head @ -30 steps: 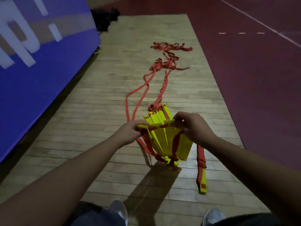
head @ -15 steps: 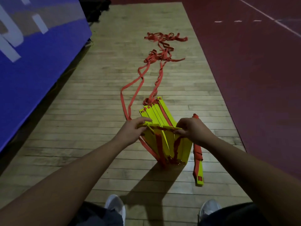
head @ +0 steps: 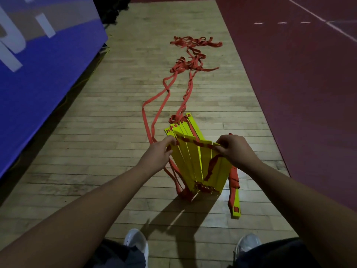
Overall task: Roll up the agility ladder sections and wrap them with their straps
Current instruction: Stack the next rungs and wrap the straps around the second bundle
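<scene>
A stack of yellow ladder rungs (head: 195, 161) stands on end on the wooden floor, fanned out toward me. My left hand (head: 157, 154) grips the left end of the nearest rung (head: 193, 141), and my right hand (head: 234, 149) pinches its right end. Red straps (head: 211, 166) hang between the rungs and bunch at their base. Two long red straps (head: 164, 93) trail away to a tangled heap (head: 193, 53) farther up the floor. One loose yellow rung (head: 234, 202) with red strap lies on the floor to the right of the stack.
A blue padded wall (head: 38, 74) runs along the left. Dark red court surface (head: 299, 93) borders the wooden strip on the right. Black gear (head: 114, 8) sits at the far end. My two shoes (head: 136, 242) are at the bottom edge.
The rung between my hands has spread level across the top of the stack, and my hands have moved slightly apart. The stack stands more upright than a second ago.
</scene>
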The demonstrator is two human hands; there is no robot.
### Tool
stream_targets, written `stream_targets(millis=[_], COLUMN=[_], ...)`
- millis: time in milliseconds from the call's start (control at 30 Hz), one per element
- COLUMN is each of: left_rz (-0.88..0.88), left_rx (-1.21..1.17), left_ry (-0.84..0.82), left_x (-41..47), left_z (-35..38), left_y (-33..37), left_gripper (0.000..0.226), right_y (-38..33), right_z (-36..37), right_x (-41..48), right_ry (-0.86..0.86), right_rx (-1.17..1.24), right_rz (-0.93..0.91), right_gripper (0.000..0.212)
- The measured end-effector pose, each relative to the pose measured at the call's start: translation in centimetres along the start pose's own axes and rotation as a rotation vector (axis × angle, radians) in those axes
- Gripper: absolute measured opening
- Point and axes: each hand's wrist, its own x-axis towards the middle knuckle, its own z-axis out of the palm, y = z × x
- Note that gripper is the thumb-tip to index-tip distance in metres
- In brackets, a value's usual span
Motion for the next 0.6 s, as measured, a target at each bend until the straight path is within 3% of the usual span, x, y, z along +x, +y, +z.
stream_targets(millis=[300,533,600], left_rz=[0.0,-0.111,-0.129], left_rx=[-0.263,-0.29,-0.324], left_ry=[0.157,0.035,-0.027], left_x=[1.4,1.6,1.5], left_z=[-3.6,-2.4,-1.9], left_y=[-0.9,-2.8,-2.1], left_gripper=[0.058,0.044,0.023], right_y=[1.0,1.0,0.6], right_z=[-1.9,-0.7,-0.3], right_x=[-0.1,0.0,0.1], right_ry=[0.144,0.056,0.043], right_rx=[0.183,0.104,0.083], right_rz=[-0.011,0.017,0.018], right_gripper=[0.009,0.017,0.016])
